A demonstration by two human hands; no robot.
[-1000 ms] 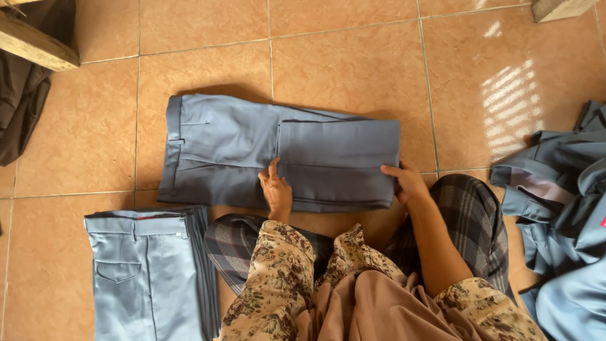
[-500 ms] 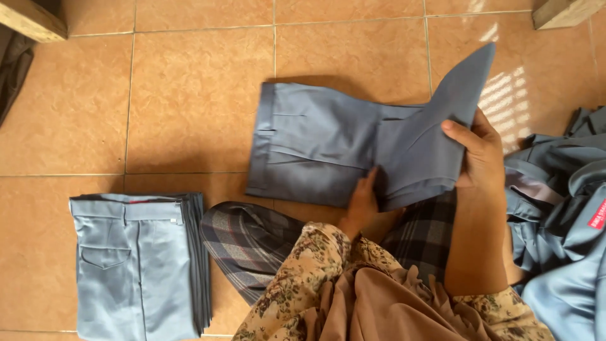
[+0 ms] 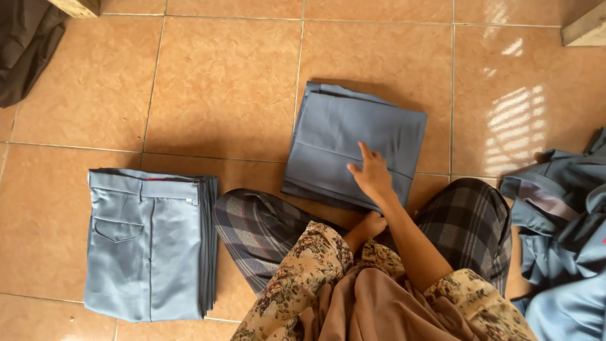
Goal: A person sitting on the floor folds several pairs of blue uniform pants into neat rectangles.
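A grey-blue pair of trousers [image 3: 341,132] lies folded into a compact rectangle on the tan tiled floor [image 3: 221,88], just beyond my crossed legs. My right hand [image 3: 372,177] rests flat on its near right part, fingers spread, holding nothing. My left hand [image 3: 369,224] sits curled at the near edge of the folded trousers, partly under my right forearm. Whether it grips cloth is not visible.
A neat stack of several folded grey-blue trousers [image 3: 148,246] lies to my left. A loose heap of unfolded grey-blue garments [image 3: 562,221] is at the right edge. Dark cloth [image 3: 25,50] and a wooden piece [image 3: 76,6] are at top left; another wooden piece [image 3: 584,28] is at top right.
My right hand lifted the trouser legs and folded them over to the left, making a smaller rectangle, and now lies flat on top. My left hand drew back toward my lap.
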